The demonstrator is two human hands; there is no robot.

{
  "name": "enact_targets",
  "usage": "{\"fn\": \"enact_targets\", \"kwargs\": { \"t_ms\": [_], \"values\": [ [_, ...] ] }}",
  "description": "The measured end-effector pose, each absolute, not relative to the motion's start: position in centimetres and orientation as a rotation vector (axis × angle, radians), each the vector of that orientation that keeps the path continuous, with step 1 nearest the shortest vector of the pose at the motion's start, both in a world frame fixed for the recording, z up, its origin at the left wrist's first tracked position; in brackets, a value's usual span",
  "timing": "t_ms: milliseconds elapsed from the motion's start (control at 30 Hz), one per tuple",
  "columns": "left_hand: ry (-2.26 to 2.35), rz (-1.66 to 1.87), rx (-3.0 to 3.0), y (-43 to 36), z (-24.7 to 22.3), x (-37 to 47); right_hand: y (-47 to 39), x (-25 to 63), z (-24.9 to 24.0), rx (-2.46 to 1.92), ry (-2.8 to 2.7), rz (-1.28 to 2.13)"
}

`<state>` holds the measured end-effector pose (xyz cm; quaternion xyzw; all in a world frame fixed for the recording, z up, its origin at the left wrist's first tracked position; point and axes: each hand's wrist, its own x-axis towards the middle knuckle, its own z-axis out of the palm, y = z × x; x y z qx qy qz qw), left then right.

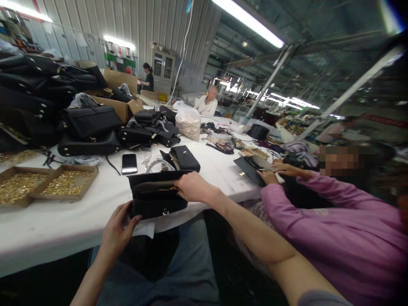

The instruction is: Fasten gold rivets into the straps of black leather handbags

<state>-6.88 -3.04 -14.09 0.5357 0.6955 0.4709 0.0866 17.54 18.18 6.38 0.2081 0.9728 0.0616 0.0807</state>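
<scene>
A black handbag (159,206) with its flap raised lies at the table's front edge, its mouth and a brass zipper showing. My left hand (120,225) grips the bag's left end, thumb on the front panel and fingers behind. At the right end of the opening, my right hand (191,187) is closed at the zipper's end; its fingertips are partly hidden, so I cannot tell whether they pinch the zipper pull or the bag's edge. Just behind lies a second small black bag (186,158) with a wrapped handle. A phone (129,163) rests to its left.
Cardboard trays of small gold fittings (68,180) sit on the left of the white-covered table (105,212). Black bags (89,121) are piled behind them. A clear plastic sack (188,123) stands farther back. Close on my right, a co-worker in a pink sleeve (287,208) handles another black bag (251,170).
</scene>
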Motion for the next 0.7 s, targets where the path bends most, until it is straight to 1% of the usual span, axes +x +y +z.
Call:
{"fn": "enact_targets", "kwargs": {
  "t_ms": [100, 200, 267, 367, 433, 533, 700],
  "values": [
    [2.071, 1.409, 1.62, -3.0, -14.2, -6.8, 19.0, 18.5, 7.1, 0.58, 2.87, 0.067],
    [2.076, 1.425, 1.633, -3.1, -14.5, -6.8, 20.0, 19.4, 6.7, 0.551, 2.954, -0.156],
    [2.087, 1.418, 1.631, -3.0, -14.7, -6.8, 20.6, 20.2, 6.1, 0.528, 3.043, -0.379],
    [2.098, 1.399, 1.619, -2.9, -15.0, -6.9, 21.4, 21.3, 5.0, 0.487, 3.097, -0.825],
    [2.096, 1.396, 1.608, -2.8, -15.0, -7.0, 21.7, 22.0, 4.3, 0.49, 3.107, -1.003],
    [2.091, 1.404, 1.578, -2.8, -14.9, -7.0, 21.8, 22.5, 3.2, 0.442, 3.212, -0.99],
    [2.064, 1.412, 1.579, -3.0, -14.3, -6.9, 20.9, 22.8, 2.0, 0.315, 3.373, -0.701]
  ]
}}
